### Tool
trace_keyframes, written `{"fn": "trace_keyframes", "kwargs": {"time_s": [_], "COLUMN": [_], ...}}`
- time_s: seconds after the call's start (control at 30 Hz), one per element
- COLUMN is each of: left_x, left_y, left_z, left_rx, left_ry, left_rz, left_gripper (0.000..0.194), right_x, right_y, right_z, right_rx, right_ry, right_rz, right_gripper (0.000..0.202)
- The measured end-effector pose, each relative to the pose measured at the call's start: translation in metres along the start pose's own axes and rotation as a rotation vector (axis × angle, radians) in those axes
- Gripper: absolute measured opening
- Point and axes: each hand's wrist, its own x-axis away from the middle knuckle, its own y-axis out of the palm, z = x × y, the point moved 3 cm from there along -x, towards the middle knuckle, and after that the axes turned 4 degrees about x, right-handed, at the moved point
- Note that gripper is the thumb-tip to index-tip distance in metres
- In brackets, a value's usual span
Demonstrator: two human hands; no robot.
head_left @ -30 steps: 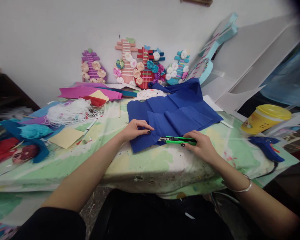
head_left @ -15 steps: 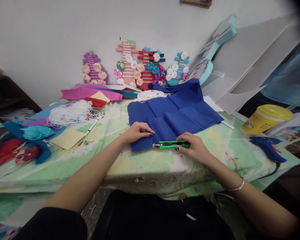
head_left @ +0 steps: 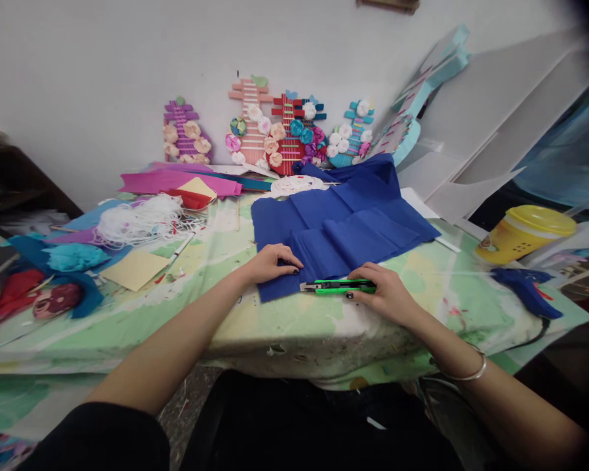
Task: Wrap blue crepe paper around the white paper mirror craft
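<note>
A creased sheet of deep blue crepe paper (head_left: 334, 222) lies folded across the middle of the table. At its near left corner, my left hand (head_left: 271, 263) rests with thumb and fingertips drawn together on the paper. My right hand (head_left: 385, 291) grips a green and black utility knife (head_left: 341, 286) lying sideways along the paper's near edge. The knife's metal tip points left, just short of my left thumb, and touches or nearly touches the blue paper. Part of the knife's handle is hidden by my right fingers.
Several small decorated paper guitars (head_left: 290, 131) lean on the wall. White string (head_left: 140, 221), a beige paper piece (head_left: 136, 269) and coloured scraps lie left. A blue glue gun (head_left: 525, 291) and yellow tub (head_left: 525, 232) stand right. The table's near edge (head_left: 294, 340) is close.
The view has shifted very slightly. Both hands and the utility knife keep nearly the same place on the blue crepe paper.
</note>
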Motion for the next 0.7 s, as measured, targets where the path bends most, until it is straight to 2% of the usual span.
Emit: {"fn": "trace_keyframes", "kwargs": {"time_s": [0.13,0.37,0.7], "left_x": [0.0001,-0.0011,-0.0013], "left_y": [0.0014,0.0037,0.002], "left_z": [0.0001,0.0057,0.0015], "left_rx": [0.028,-0.068,0.001], "left_ry": [0.01,0.031,0.023], "left_rz": [-0.016,-0.132,-0.118], "left_gripper": [0.016,0.02,0.018], "right_x": [0.0006,0.0022,0.0058], "right_y": [-0.0006,-0.0048,-0.0064], "right_z": [0.0001,0.0014,0.0046], "right_rx": [0.007,-0.01,-0.012], "right_ry": [0.006,0.022,0.009], "right_rz": [-0.021,-0.036,-0.013], "right_gripper": [0.015,0.013,0.015]}}
